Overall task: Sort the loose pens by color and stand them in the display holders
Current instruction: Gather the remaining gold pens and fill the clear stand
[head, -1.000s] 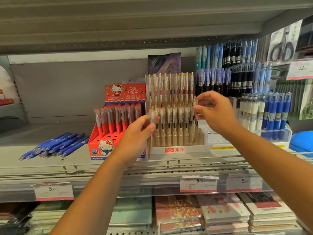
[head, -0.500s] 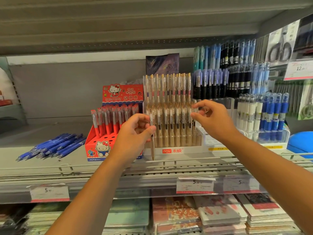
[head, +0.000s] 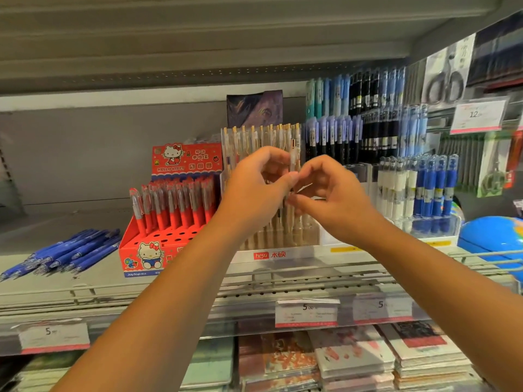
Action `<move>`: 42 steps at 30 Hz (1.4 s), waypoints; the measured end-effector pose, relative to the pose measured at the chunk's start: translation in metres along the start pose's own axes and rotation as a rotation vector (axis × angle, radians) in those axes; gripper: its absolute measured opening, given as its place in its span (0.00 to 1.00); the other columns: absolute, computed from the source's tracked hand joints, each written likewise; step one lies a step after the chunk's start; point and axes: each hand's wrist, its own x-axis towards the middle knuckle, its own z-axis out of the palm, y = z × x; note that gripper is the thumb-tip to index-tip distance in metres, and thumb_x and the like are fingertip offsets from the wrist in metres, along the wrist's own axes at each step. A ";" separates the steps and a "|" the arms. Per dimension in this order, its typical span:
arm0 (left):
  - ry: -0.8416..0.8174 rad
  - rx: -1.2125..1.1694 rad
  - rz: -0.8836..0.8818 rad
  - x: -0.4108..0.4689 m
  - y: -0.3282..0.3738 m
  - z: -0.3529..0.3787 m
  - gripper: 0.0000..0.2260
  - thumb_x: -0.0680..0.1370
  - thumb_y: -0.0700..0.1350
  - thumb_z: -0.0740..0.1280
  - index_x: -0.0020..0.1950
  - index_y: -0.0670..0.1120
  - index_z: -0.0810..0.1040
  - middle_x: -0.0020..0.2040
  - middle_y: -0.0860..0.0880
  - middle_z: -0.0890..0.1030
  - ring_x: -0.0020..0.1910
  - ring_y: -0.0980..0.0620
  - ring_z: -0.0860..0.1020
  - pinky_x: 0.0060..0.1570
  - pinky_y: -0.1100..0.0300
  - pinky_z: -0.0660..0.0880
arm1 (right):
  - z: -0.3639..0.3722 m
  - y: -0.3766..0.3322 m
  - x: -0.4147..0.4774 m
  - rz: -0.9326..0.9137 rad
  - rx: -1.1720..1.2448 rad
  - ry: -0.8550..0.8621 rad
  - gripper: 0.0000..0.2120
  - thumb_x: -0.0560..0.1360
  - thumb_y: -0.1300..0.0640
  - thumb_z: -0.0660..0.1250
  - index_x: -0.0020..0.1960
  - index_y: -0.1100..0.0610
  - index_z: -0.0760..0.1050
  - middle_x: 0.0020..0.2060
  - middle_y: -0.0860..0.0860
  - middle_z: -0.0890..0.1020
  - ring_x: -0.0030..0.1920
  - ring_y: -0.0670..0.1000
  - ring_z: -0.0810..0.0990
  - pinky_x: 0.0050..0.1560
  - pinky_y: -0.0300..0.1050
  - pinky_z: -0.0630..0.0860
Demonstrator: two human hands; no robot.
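My left hand (head: 254, 190) and my right hand (head: 334, 199) meet in front of the clear display holder (head: 271, 254) of clear, gold-trimmed pens. Between their fingertips stands one clear pen (head: 294, 157), upright. The left thumb and fingers pinch its middle and the right fingertips hold it just below. The hands hide the holder's front row. A pile of loose blue pens (head: 65, 254) lies flat on the shelf at the left. A red Hello Kitty holder (head: 141, 250) with red pens (head: 172, 205) stands beside the clear one.
To the right stands a clear holder with white and blue pens (head: 418, 190), with dark and blue pens (head: 353, 123) racked behind. A blue globe (head: 492, 236) sits at the far right. Price tags (head: 307, 312) line the shelf edge (head: 85, 295); notebooks (head: 353, 360) lie below.
Both hands have moved inward from the two sides of the clear holder and now meet at its middle. The clear pen from the left hand is now pinched by both hands.
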 end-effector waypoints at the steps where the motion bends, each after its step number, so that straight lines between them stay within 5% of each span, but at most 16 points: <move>1: -0.015 0.081 0.032 0.003 -0.002 0.001 0.10 0.77 0.44 0.72 0.56 0.51 0.78 0.49 0.54 0.80 0.47 0.60 0.78 0.50 0.63 0.77 | -0.003 0.002 0.000 -0.001 -0.015 0.014 0.16 0.72 0.66 0.74 0.50 0.51 0.71 0.42 0.50 0.81 0.39 0.50 0.83 0.42 0.48 0.83; 6: -0.175 0.886 0.253 0.021 -0.026 0.001 0.32 0.74 0.62 0.69 0.74 0.53 0.64 0.68 0.50 0.69 0.65 0.47 0.70 0.62 0.47 0.70 | -0.022 0.020 0.001 0.067 -0.157 0.161 0.24 0.73 0.61 0.73 0.60 0.43 0.66 0.42 0.48 0.79 0.39 0.48 0.82 0.43 0.53 0.83; 10: -0.275 1.084 0.184 0.026 -0.046 0.007 0.39 0.72 0.68 0.68 0.77 0.54 0.57 0.75 0.47 0.65 0.71 0.42 0.68 0.67 0.40 0.65 | -0.024 0.040 0.000 0.104 -0.225 0.246 0.32 0.75 0.61 0.72 0.70 0.41 0.60 0.44 0.49 0.78 0.40 0.46 0.81 0.45 0.52 0.82; 15: -0.266 1.130 0.242 0.024 -0.062 0.009 0.40 0.70 0.68 0.69 0.77 0.55 0.58 0.73 0.47 0.70 0.69 0.42 0.71 0.65 0.41 0.67 | -0.020 0.051 0.002 0.081 -0.361 0.207 0.38 0.76 0.59 0.71 0.73 0.35 0.54 0.44 0.45 0.78 0.41 0.41 0.81 0.44 0.45 0.82; 21: -0.213 1.139 0.281 0.023 -0.068 0.013 0.39 0.71 0.67 0.69 0.76 0.55 0.59 0.72 0.47 0.71 0.68 0.42 0.72 0.64 0.42 0.67 | -0.018 0.058 0.002 0.143 -0.413 0.108 0.36 0.74 0.59 0.73 0.70 0.37 0.57 0.42 0.46 0.78 0.37 0.43 0.82 0.43 0.48 0.82; 26: -0.183 1.127 0.303 0.023 -0.070 0.014 0.39 0.71 0.67 0.69 0.76 0.55 0.58 0.71 0.48 0.71 0.68 0.43 0.71 0.64 0.42 0.66 | -0.016 0.063 0.002 0.217 -0.501 0.029 0.35 0.72 0.58 0.74 0.69 0.40 0.58 0.37 0.46 0.80 0.37 0.42 0.80 0.40 0.41 0.78; 32: -0.188 1.113 0.292 0.022 -0.069 0.014 0.39 0.72 0.66 0.68 0.77 0.55 0.57 0.73 0.49 0.70 0.70 0.43 0.69 0.66 0.41 0.65 | -0.014 0.060 -0.002 0.238 -0.553 -0.051 0.33 0.72 0.60 0.74 0.65 0.39 0.57 0.35 0.46 0.81 0.37 0.44 0.81 0.41 0.48 0.80; 36: -0.192 1.113 0.280 0.020 -0.067 0.014 0.39 0.72 0.66 0.69 0.77 0.55 0.57 0.74 0.50 0.69 0.71 0.44 0.68 0.67 0.40 0.64 | -0.013 0.057 -0.005 0.235 -0.594 -0.042 0.33 0.72 0.59 0.74 0.64 0.39 0.56 0.33 0.45 0.81 0.35 0.42 0.80 0.38 0.43 0.78; 42: -0.253 1.089 0.234 0.022 -0.062 0.013 0.39 0.73 0.65 0.68 0.78 0.55 0.55 0.75 0.49 0.67 0.72 0.43 0.67 0.69 0.38 0.60 | -0.011 0.051 -0.009 0.242 -0.613 -0.046 0.34 0.73 0.57 0.73 0.68 0.40 0.55 0.34 0.45 0.81 0.35 0.44 0.80 0.41 0.53 0.82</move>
